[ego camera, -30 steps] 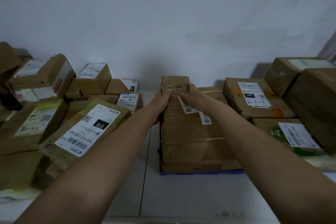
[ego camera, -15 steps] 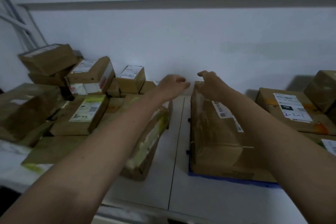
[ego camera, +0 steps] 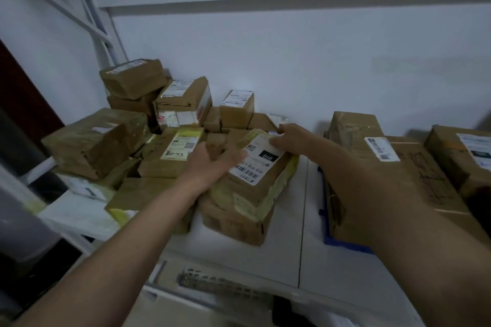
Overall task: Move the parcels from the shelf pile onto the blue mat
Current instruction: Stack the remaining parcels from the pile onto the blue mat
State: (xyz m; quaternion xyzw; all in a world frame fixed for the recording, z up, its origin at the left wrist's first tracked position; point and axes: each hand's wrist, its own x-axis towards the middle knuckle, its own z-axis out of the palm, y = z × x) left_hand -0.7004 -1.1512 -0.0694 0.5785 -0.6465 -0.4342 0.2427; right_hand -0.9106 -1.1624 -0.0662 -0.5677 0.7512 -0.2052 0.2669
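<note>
Both hands [ego camera: 212, 164] on labelled parcel [ego camera: 255, 183]

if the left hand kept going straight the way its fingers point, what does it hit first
The left hand already touches the 010 parcel; its fingers point right across the label, towards the right hand at the far corner. That looks like the first thing met, though depth is unclear.
</note>
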